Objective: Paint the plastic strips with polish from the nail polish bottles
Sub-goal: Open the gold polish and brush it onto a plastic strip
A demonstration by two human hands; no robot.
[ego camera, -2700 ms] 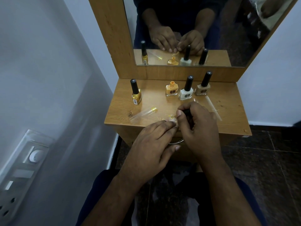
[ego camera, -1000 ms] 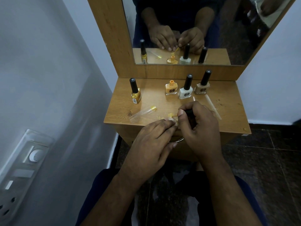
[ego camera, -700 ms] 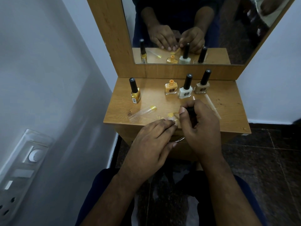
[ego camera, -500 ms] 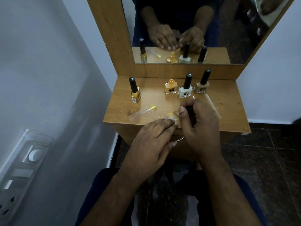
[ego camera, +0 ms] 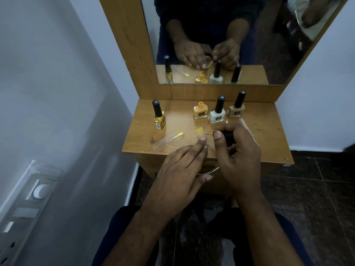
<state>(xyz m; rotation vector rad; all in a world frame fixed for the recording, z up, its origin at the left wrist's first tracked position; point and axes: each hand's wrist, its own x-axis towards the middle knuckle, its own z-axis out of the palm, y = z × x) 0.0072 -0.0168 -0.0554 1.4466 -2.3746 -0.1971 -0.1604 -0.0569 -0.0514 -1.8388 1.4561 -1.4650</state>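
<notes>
A small wooden dresser top (ego camera: 269,135) meets a wall on the left, with bare wood near its right edge. On it, before the open orange bottle (ego camera: 200,112), lies a clear plastic strip (ego camera: 201,133) with a yellow-painted tip. The left hand (ego camera: 178,169) presses it flat with straight fingers. The right hand (ego camera: 238,150) pinches the black-capped brush (ego camera: 226,138) just beside the tip.

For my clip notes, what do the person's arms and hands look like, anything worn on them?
Both forearms are bare, no sleeves in view. The left hand and right hand show no gloves, rings, watch or bracelets. Fingernails are short and unpainted.
</notes>
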